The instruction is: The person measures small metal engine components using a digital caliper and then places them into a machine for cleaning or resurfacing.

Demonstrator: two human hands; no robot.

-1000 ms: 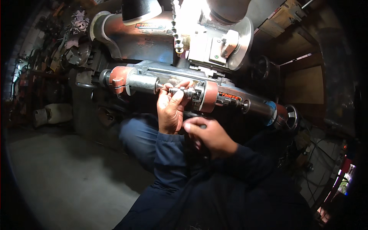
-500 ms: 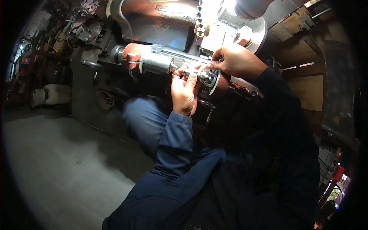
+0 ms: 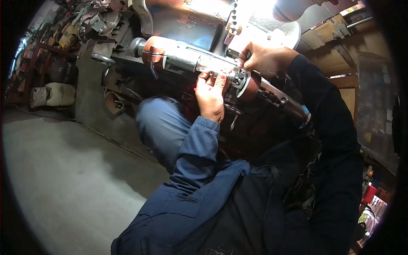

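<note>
My left hand (image 3: 211,95) comes from below, thumb and fingers closed on a small shiny metal cylindrical part (image 3: 217,75). That part lies in line between a grey metal cylinder (image 3: 180,60) on the left and a round metal flange (image 3: 243,85) on the right. Just above the flange is my right hand (image 3: 267,58), thumb and forefinger bent close together at the part's upper right. Glare and the fingers hide whatever is between them. A reddish-brown clamp collar (image 3: 154,52) encircles the cylinder's left end.
Behind my hands stands the large machine body (image 3: 182,25), brightly lit. A perforated metal strip (image 3: 233,19) rises near a rounded housing (image 3: 291,9). A dark tube (image 3: 293,106) extends lower right. My bent knee (image 3: 163,121) is below; a pale canister (image 3: 59,94) stands far left.
The whole view has shifted, so the machine appears further right and the dark tube shows more. My left hand keeps its grip; my right fingers stay near the flange, slightly further from the left ones.
</note>
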